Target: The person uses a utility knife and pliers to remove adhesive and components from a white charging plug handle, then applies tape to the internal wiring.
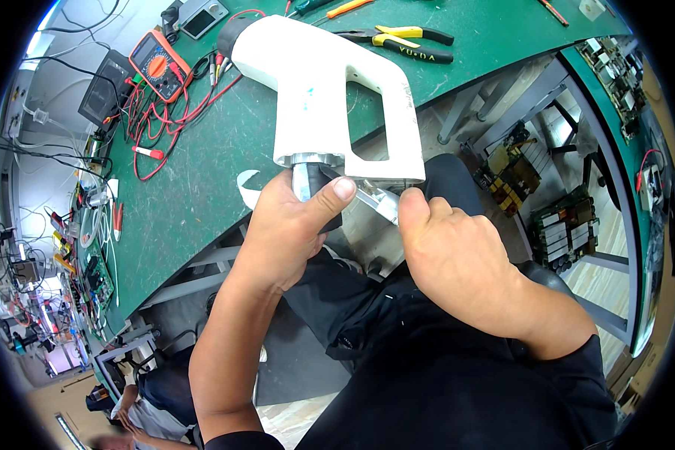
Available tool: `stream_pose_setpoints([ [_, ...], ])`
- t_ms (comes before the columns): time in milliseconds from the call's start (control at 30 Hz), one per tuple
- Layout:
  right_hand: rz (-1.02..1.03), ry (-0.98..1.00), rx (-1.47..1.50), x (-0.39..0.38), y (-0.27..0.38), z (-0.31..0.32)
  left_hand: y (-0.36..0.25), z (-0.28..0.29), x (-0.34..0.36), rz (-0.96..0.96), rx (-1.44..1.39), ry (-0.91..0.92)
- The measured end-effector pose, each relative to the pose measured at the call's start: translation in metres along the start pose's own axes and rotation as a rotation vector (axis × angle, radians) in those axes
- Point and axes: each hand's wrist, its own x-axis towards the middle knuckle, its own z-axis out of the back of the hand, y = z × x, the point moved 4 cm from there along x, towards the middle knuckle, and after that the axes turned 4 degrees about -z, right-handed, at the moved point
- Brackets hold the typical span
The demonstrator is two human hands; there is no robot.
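Note:
A white gun-shaped plastic housing (pixel 307 97) with a loop handle and a dark round nose lies across the table edge, its lower end toward me. My left hand (pixel 289 221) is wrapped round the silver and black cylindrical end (pixel 301 180) below the housing, thumb pointing right. Just under the handle's lower end, my right hand (pixel 461 259) is closed in a fist. A slim silver and whitish piece (pixel 381 201) runs between my left thumb and right fist; its kind and far end are hidden. Beside my left hand sits a curled white strip (pixel 247 187).
Yellow-and-black pliers (pixel 412 41) lie beyond the housing on the green table (pixel 202 172). An orange multimeter (pixel 157 66) with tangled red leads is at far left. Circuit boards (pixel 570 229) sit under the right-hand table. Another person (pixel 154 420) is at lower left.

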Motion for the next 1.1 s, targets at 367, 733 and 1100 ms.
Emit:
stream_pose_setpoints([
  [367,0.009,-0.031,-0.032,-0.0009,-0.0003,-0.0038,-0.0003,-0.0012,-0.0003,-0.004,0.030,-0.033],
  [733,-0.015,-0.033,-0.010,-0.0020,0.0007,-0.0084,0.0005,-0.0004,0.0000,0.002,0.025,-0.040],
  [1100,0.004,-0.056,0.007,-0.0033,0.0006,-0.0077,-0.0011,-0.0020,-0.0003,0.007,0.035,-0.034],
])
